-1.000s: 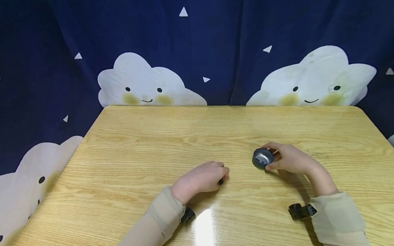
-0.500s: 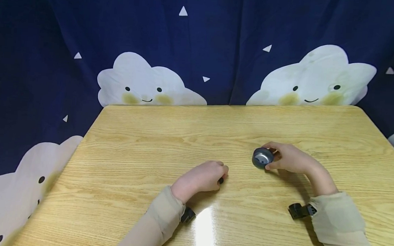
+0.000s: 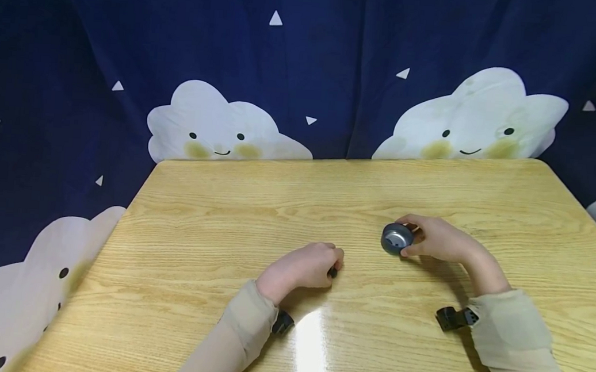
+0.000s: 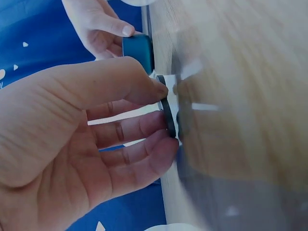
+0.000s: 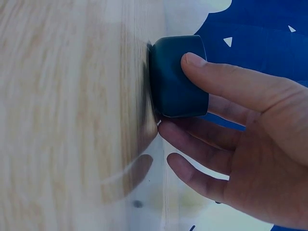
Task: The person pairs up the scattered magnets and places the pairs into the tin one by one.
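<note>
On the table's right half stands a small round dark blue-grey container (image 3: 397, 239) with a shiny silver inside, its mouth facing up. My right hand (image 3: 436, 239) grips its side, thumb (image 5: 197, 62) on the near wall and fingers round the far side. To the left, near the middle of the table, my left hand (image 3: 310, 266) pinches a thin dark disc (image 4: 166, 108), lid-like, between thumb and fingertips. The disc stands on edge in the left wrist view, close to the tabletop; whether it touches cannot be told. From above, the hand hides most of it.
The wooden table (image 3: 234, 204) reaches back to a dark blue curtain (image 3: 338, 56) printed with clouds and triangles. A black wrist-worn camera (image 3: 456, 318) sticks out from the right sleeve, another (image 3: 283, 323) from the left. Light glares on the tabletop (image 3: 311, 354) near the front.
My left hand has shifted very slightly to the left with the disc. The right hand and the container stay in place.
</note>
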{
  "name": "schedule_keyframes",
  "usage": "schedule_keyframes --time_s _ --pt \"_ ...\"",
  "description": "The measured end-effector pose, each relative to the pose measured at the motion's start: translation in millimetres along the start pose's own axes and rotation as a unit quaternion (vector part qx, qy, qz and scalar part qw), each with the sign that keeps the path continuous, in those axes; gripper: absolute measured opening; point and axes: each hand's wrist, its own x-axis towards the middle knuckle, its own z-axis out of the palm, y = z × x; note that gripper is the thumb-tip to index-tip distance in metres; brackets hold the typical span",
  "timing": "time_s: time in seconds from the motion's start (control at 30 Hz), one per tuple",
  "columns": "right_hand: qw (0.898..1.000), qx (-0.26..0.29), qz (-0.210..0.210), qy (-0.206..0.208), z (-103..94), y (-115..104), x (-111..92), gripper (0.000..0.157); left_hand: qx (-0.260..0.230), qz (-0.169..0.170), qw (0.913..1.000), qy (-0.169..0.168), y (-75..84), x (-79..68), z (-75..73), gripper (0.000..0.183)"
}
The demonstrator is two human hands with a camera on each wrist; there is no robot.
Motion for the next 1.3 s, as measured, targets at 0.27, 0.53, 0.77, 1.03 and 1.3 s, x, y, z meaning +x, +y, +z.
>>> schedule_keyframes --time_s 0.27,0.53,0.77,1.03,1.3 --pt "1.0 0.001 0.001 0.001 -1.3 -0.2 -0.5 0.059 0.005 0.022 0.9993 0.03 1.2 8.9 -7.5 0.017" --pt "1.0 0.001 0.002 0.005 -1.7 -1.3 -0.1 0.059 0.003 0.034 0.9987 0.038 7.7 26.7 -18.1 0.02" --pt "1.0 0.007 0.001 0.002 -0.9 0.1 0.9 0.06 -0.002 0.025 0.9985 0.048 6.5 42.5 -19.7 0.019" --pt "1.0 0.01 0.0 0.004 0.0 0.0 0.0 0.058 -0.027 0.019 0.9979 0.056 10.3 58.6 -24.6 0.02" --pt "1.0 0.013 -0.006 0.004 -0.4 -1.2 -0.5 0.057 -0.036 0.035 0.9961 0.072 13.9 70.7 -25.6 0.019"
